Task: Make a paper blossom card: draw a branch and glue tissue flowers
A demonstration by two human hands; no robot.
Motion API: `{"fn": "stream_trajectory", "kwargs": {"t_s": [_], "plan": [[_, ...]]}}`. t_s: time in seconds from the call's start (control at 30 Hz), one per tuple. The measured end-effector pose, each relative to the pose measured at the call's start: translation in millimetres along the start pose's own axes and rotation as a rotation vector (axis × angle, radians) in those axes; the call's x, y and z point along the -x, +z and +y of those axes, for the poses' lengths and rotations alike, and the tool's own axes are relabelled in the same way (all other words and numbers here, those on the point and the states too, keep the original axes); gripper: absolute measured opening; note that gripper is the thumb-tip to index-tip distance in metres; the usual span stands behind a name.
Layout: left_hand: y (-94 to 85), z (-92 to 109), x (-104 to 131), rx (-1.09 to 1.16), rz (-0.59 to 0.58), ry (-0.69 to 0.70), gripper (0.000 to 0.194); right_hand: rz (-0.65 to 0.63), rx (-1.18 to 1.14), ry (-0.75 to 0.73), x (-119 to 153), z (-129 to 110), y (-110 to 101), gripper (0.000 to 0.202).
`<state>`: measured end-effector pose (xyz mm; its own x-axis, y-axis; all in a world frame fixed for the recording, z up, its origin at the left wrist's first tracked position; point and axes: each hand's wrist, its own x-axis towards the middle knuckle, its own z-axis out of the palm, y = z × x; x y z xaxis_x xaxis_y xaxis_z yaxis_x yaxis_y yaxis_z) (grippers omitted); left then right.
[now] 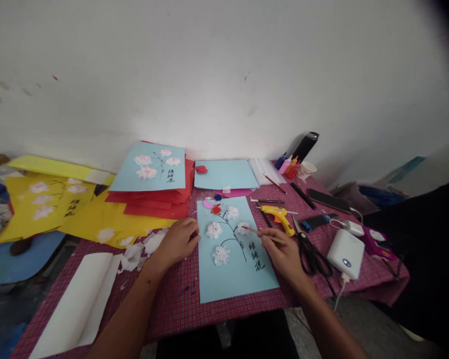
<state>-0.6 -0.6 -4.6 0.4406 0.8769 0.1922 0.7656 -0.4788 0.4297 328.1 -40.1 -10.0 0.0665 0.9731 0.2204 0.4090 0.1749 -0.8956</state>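
A light blue sheet (224, 284) lies in front of me with several white crumpled-paper flowers, dark painted stems and black handwriting. In my right hand (284, 252) is a thin paintbrush (271, 237), its tip at the white flower on the right (242, 228). My left hand (181, 239) rests at the sheet's left edge with its fingers curled together; whether anything is between them is hidden. Blobs of red paint (216, 209), dark blue paint (217, 197) and pink paint (208, 204) sit at the sheet's top left corner.
Right of the sheet lie a yellow glue gun (279, 217), black scissors (312, 254), a phone (329, 200) and a white power bank (346, 253). Paint bottles (292, 168) and a paper cup (306, 170) stand behind. Stacked red paper (157, 204), yellow sheets (93, 219) and paper scraps (132, 257) lie left.
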Motion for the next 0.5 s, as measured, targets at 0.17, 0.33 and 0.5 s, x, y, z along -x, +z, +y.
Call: {"fn": "stream_trajectory", "kwargs": {"t_s": [0.17, 0.33, 0.5], "plan": [[0.3, 0.1, 0.0, 0.000, 0.001, 0.004, 0.006, 0.041, -0.002, 0.010, 3.6, 1.9, -7.1, 0.020], [-0.5, 0.9, 0.5, 0.005, 0.000, 0.008, 0.007, 0.090, 0.046, 0.002, 5.4, -3.1, -13.6, 0.018], [0.6, -0.7, 0.3, 0.012, -0.002, 0.011, 0.008, 0.028, 0.049, 0.008, 1.0, -5.9, -9.6, 0.019]]}}
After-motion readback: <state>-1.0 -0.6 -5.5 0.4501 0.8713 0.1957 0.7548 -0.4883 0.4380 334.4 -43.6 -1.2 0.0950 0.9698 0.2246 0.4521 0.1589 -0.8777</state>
